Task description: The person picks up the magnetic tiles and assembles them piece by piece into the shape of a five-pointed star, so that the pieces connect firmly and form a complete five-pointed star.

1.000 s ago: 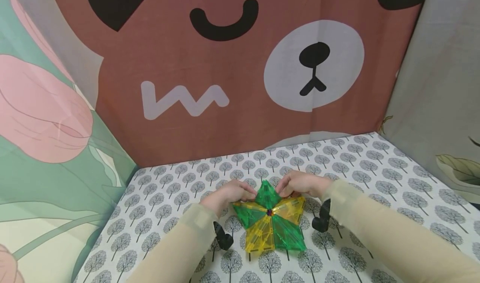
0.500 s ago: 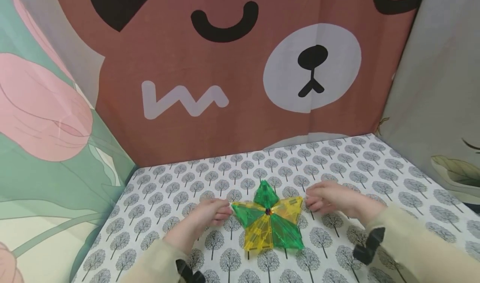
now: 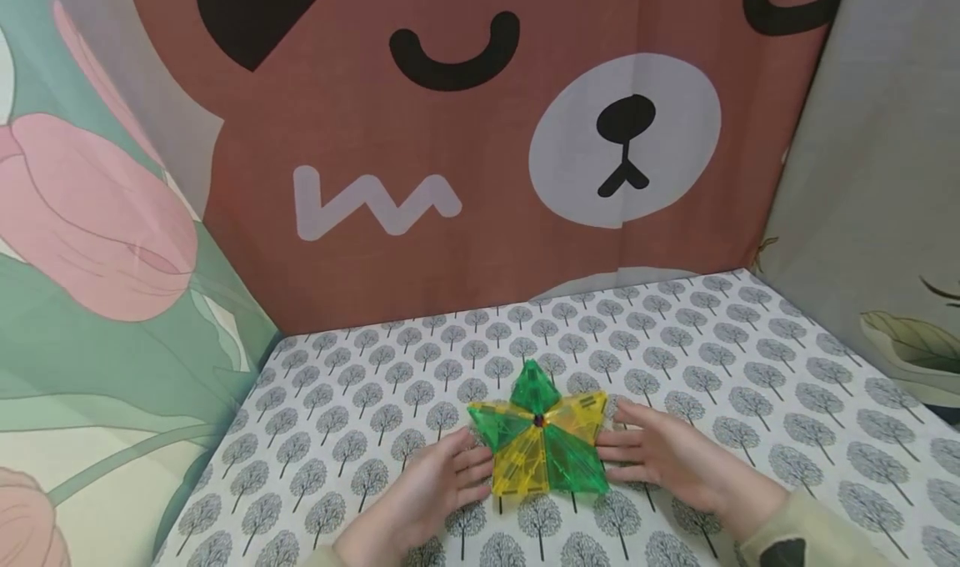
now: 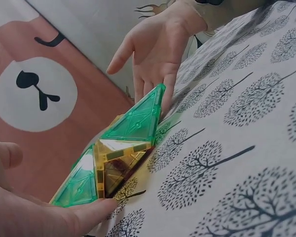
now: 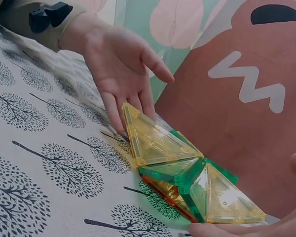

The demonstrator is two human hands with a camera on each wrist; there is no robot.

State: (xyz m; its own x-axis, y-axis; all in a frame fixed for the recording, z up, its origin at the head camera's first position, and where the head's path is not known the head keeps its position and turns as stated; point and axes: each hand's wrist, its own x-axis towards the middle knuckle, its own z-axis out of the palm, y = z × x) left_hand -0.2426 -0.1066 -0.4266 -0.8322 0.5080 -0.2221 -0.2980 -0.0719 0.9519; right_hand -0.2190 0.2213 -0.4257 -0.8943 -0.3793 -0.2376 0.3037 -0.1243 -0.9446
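A five-pointed star of translucent green and yellow magnetic tiles (image 3: 519,460) lies on the tree-print cloth, one green point toward the back wall. My left hand (image 3: 435,485) is at its left side, palm inward and fingers extended, with fingertips right at the tiles. On the opposite side my right hand (image 3: 671,454) mirrors it, fingers straight and spread, tips by the green and yellow points. The left wrist view shows the star's raised, sloping tiles (image 4: 133,123) between both hands. In the right wrist view, yellow tiles (image 5: 160,140) slope up from the cloth.
White cloth with grey trees (image 3: 360,434) covers the surface. Behind it stands a brown bear-print curtain (image 3: 487,258). A tulip-print curtain (image 3: 97,208) closes the left side, and a pale grey one (image 3: 885,175) the right.
Both hands let go of the star's back tiles, drew apart outward, then came in lower along its left and right sides with fingers straightened. The star stays in nearly the same place.
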